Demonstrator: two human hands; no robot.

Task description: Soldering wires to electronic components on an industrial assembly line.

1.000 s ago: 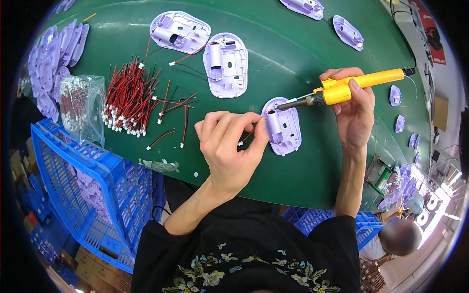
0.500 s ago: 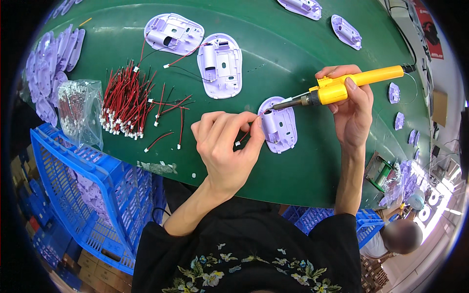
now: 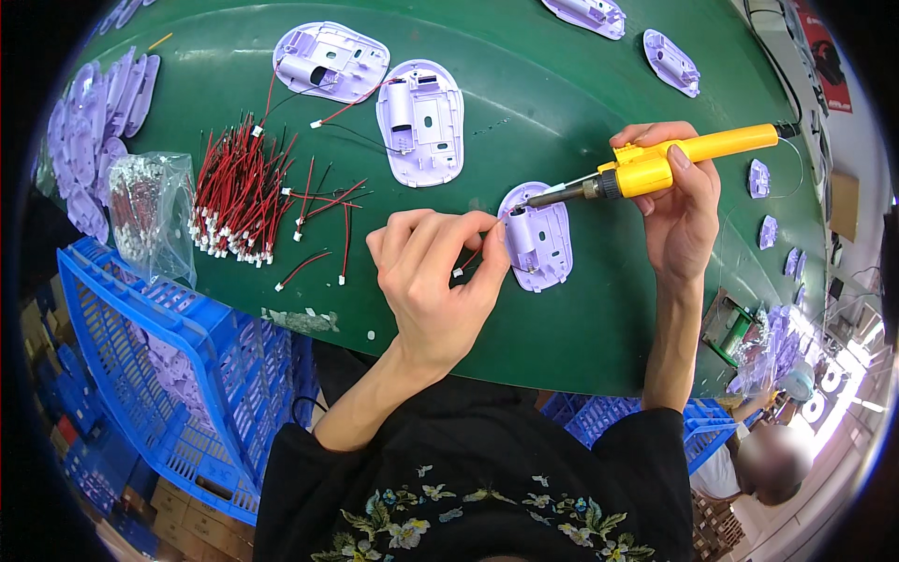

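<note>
My left hand [image 3: 429, 286] is closed in a pinch at the left edge of a small purple plastic shell [image 3: 554, 225] lying on the green table. A short red wire with a white connector [image 3: 458, 273] hangs from beneath the pinched fingertips. Wrapped round a yellow soldering iron [image 3: 726, 145], my right hand [image 3: 682, 206] holds it nearly level. The iron's metal tip touches the upper end of the shell, close to my left fingertips. What lies right under the tip is too small to make out.
Two wired purple shells [image 3: 421, 122] lie farther off. At left are a pile of red and black wires [image 3: 239, 192], a clear bag of connectors [image 3: 150, 215], stacked shells [image 3: 84, 140] and a blue crate [image 3: 187, 375]. A solder spool [image 3: 737, 335] stands at right; a person [image 3: 773, 459] sits beyond.
Both hands keep nearly the same pose, with the iron's tip still at the shell's upper end. A faint wisp of smoke now shows near the tip. The view has shifted slightly.
</note>
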